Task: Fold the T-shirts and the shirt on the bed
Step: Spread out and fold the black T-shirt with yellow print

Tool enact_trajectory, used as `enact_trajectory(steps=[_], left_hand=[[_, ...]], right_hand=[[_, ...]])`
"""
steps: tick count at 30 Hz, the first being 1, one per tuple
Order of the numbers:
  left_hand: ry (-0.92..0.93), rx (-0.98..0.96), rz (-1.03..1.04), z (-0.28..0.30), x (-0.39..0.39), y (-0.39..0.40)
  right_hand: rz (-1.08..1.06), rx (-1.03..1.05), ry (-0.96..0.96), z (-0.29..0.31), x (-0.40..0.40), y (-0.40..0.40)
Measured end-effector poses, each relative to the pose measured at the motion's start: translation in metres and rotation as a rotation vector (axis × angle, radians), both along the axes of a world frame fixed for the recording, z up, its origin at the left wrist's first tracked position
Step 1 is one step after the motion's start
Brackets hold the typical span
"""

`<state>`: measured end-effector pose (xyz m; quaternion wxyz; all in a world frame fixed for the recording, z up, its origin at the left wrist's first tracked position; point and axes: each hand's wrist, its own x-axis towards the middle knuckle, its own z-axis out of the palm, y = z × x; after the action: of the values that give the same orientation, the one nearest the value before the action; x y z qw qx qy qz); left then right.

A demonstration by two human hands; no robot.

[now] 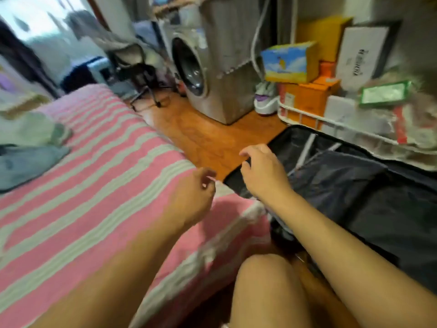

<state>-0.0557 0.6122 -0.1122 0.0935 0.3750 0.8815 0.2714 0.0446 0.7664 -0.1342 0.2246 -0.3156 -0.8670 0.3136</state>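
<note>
A bed with a pink and grey striped cover [99,176] fills the left half of the head view. At its far left lie a pale green garment [30,130] and a grey-blue garment [26,165], both loosely piled. My left hand [196,195] hovers over the bed's right edge, fingers loosely curled, holding nothing. My right hand [262,171] reaches over the near corner of an open black suitcase [354,190], fingers relaxed and empty. The frame is blurred by motion.
The suitcase lies open on the wooden floor [203,131] right of the bed. Behind it stand a white wire rack [314,119] with boxes, a washing machine [203,67] and an office chair [139,72]. My bare knee [267,287] shows at the bottom.
</note>
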Motion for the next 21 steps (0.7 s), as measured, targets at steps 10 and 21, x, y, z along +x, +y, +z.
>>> enact_trajectory(steps=[10,21], left_hand=[[-0.059,-0.282,0.916,0.075,-0.001,-0.519],[-0.297,-0.092,1.212,-0.015,0.034,-0.674]], right_hand=[[0.914,0.040,-0.116,0.077,-0.175,-0.366],[1.387,0.339,-0.461,0.026,-0.187,-0.574]])
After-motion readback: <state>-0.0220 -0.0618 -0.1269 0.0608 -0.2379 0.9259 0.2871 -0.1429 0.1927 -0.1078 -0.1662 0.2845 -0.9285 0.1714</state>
